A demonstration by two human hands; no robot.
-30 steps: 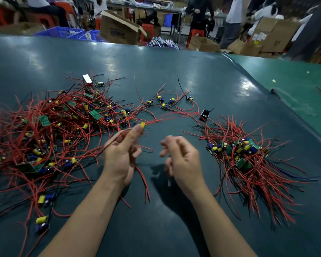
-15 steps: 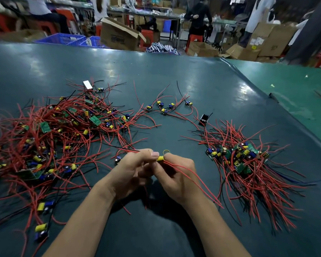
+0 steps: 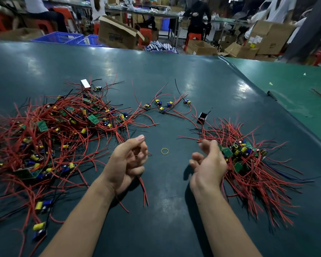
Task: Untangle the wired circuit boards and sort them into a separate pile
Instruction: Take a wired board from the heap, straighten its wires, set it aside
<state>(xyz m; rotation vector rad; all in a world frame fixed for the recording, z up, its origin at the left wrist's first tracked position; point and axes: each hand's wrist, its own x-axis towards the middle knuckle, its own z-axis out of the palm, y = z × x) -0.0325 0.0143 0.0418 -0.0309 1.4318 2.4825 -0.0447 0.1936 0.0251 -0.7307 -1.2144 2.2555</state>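
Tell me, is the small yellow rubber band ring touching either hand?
Apart. The head view shows the small yellow rubber band ring lying alone on bare dark green table, between left hand and right hand.

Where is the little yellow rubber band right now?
The yellow rubber band lies flat on the dark table, between the left hand and the right hand, touching neither.

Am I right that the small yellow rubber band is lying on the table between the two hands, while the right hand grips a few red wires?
Not quite: the head view shows the left hand gripping the red wires, not the right hand. The yellow rubber band does lie between them.
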